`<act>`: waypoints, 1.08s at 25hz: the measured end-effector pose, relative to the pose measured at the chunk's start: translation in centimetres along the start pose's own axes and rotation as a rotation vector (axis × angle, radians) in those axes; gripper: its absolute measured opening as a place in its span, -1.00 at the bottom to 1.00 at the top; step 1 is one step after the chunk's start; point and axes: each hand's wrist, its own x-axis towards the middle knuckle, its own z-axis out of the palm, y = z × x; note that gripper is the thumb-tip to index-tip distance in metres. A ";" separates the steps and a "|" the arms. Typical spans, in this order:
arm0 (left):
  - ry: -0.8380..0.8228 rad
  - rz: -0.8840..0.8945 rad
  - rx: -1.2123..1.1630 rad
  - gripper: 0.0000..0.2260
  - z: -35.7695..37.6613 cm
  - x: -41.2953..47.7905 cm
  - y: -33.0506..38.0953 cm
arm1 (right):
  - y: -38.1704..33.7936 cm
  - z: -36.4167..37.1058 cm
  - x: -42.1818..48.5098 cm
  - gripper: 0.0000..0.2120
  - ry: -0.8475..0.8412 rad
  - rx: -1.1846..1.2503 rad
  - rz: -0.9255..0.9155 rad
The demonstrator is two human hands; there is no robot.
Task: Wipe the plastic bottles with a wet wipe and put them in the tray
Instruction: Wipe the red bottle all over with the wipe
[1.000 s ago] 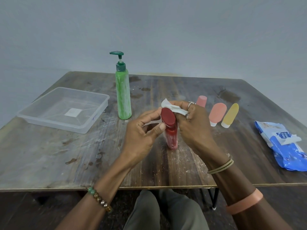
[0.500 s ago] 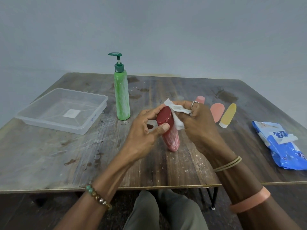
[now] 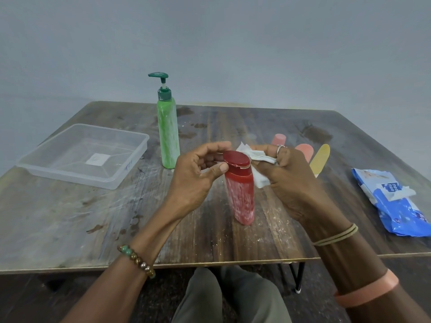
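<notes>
Left hand [image 3: 193, 180] is pinching the near-upright red bottle [image 3: 241, 199] at tabletop [image 3: 93, 229] centre; right hand [image 3: 295, 183] is clasping the wet wipe [image 3: 260, 177] at its 3 o'clock; tray [image 3: 67, 177] lying at 10 o'clock.

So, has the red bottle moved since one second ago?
Yes. The base of the red bottle is lower now, nearer the front edge of the table and farther from the green pump bottle.

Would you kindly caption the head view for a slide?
Left hand steadies the red bottle by its cap while the right hand presses a wet wipe against its side.
</notes>
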 end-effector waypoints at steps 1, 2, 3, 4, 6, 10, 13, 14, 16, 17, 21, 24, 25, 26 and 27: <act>0.042 0.010 0.013 -0.68 0.4 -0.2 -0.1 | 0.1 0.1 -0.2 -0.87 0.020 0.020 -0.010; 0.080 0.025 0.038 -0.69 0.7 -0.4 -0.2 | 0.1 0.3 -0.4 -0.90 0.035 0.035 -0.019; 0.110 0.039 0.068 -0.69 1.0 -0.5 -0.3 | 0.1 0.5 -0.6 -0.90 0.043 0.044 -0.036; 0.132 0.046 0.097 -0.68 1.3 -0.7 -0.3 | 0.0 0.7 -0.7 -0.89 0.045 0.060 -0.043; 0.132 0.040 0.104 -0.65 1.6 -1.1 -0.2 | 0.0 1.2 -0.7 -0.92 0.056 0.089 -0.050; 0.002 0.032 0.064 -0.70 1.7 -2.2 0.1 | 0.4 1.8 -0.4 -0.77 0.125 0.038 -0.054; -0.081 -0.018 0.033 -0.61 1.4 -2.8 0.6 | 0.5 1.6 -0.4 -0.76 0.139 0.013 -0.046; -0.102 -0.035 0.041 -0.56 1.3 -3.0 0.7 | 0.5 1.6 -0.3 -0.76 0.139 0.008 -0.037; -0.112 -0.046 0.096 -0.49 1.2 -3.3 0.8 | 0.5 1.6 -0.2 -0.76 0.123 0.023 -0.021; -0.087 -0.038 0.122 -0.44 1.3 -3.5 1.0 | 0.3 1.6 -0.2 -0.76 0.106 0.025 -0.017; 0.245 -0.060 0.138 -0.47 1.8 -3.9 2.0 | 0.0 1.6 0.6 -0.79 -0.034 0.057 0.045; 0.309 -0.141 0.113 -0.59 0.5 -3.8 2.1 | 1.5 1.8 0.9 -0.80 0.100 0.236 0.179; 0.319 -0.168 0.102 -0.62 -0.1 -3.7 1.8 | 2.3 1.9 0.8 -0.80 0.160 0.288 0.233; 0.336 -0.190 0.092 -0.65 -0.7 -3.5 1.5 | 3.0 2.1 0.5 -0.79 0.204 0.338 0.281; 0.357 -0.208 0.078 -0.66 -1.1 -3.4 1.2 | 3.4 2.2 0.1 -0.78 0.229 0.388 0.310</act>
